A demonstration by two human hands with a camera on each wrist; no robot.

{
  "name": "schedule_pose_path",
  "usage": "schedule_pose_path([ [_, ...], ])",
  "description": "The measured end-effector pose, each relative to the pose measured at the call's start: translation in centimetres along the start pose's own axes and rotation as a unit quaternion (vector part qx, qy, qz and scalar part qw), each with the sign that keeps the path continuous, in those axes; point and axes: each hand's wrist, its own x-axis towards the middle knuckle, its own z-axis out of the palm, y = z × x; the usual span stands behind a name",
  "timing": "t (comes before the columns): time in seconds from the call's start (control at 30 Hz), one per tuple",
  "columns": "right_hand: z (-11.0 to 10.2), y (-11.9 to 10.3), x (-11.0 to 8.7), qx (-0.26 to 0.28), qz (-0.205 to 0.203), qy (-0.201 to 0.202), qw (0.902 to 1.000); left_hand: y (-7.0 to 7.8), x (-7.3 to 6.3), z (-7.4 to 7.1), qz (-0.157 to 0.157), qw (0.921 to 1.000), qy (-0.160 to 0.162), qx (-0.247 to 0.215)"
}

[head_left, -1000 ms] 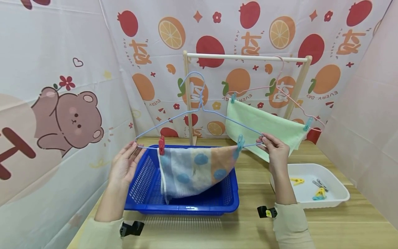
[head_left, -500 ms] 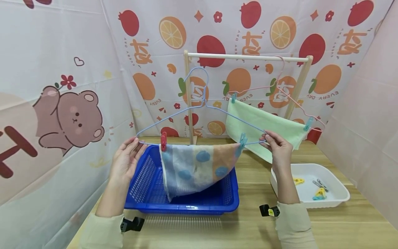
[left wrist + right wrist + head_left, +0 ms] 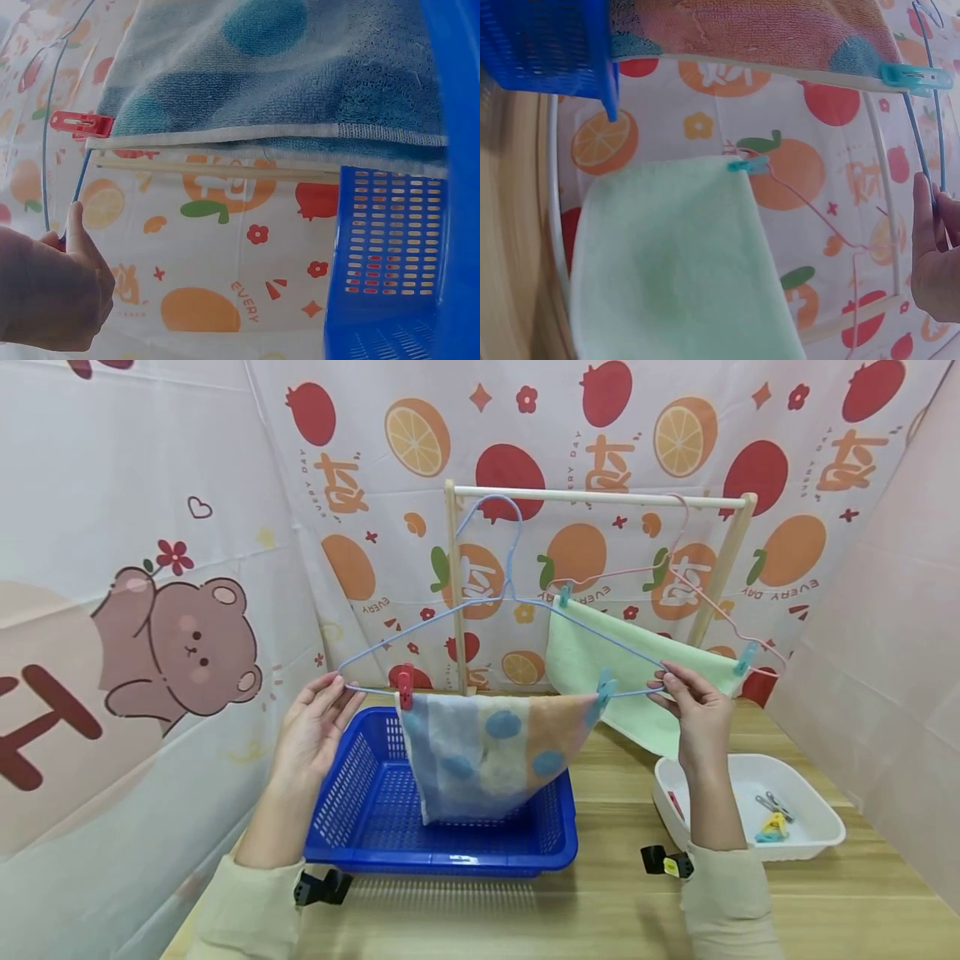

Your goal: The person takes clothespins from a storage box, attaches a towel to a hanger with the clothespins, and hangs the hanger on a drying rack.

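Note:
A blue wire hanger (image 3: 420, 628) is held up between both hands, its hook near the left end of the rack's bar. My left hand (image 3: 311, 731) pinches its left corner; my right hand (image 3: 699, 714) pinches the right corner. From the hanger's lower wire hangs a striped towel with blue dots (image 3: 480, 752), fastened by a red clothespin (image 3: 406, 686) at the left and a teal clothespin (image 3: 605, 687) at the right. In the left wrist view the red clothespin (image 3: 81, 124) grips the towel's edge. The towel's lower edge hangs over the blue basket (image 3: 465, 860).
Behind stands a wooden rack with a white bar (image 3: 570, 495). A pink hanger (image 3: 622, 572) hangs on it, bearing a green towel (image 3: 637, 664) with teal clothespins. A white tray (image 3: 817, 814) with several clothespins sits on the table (image 3: 600, 910) at the right.
Both hands have raised the blue hanger and shifted it right, with the towel swaying below it. Its hook has risen to about the bar's height in the head view.

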Motion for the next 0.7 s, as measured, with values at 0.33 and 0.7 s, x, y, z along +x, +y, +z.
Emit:
schedule_pose_path([
  [0.33,-1.5,-2.5,0.2,-0.008,0.005,0.023,0.9997,-0.8,0.5,1.8,-0.019,0.9995,-0.023,-0.005],
  [0.7,-3.6,-5.1,0.6,0.068,-0.03,0.057,0.9956,-3.2,0.9,4.8,-0.018,0.9997,-0.005,0.014],
])
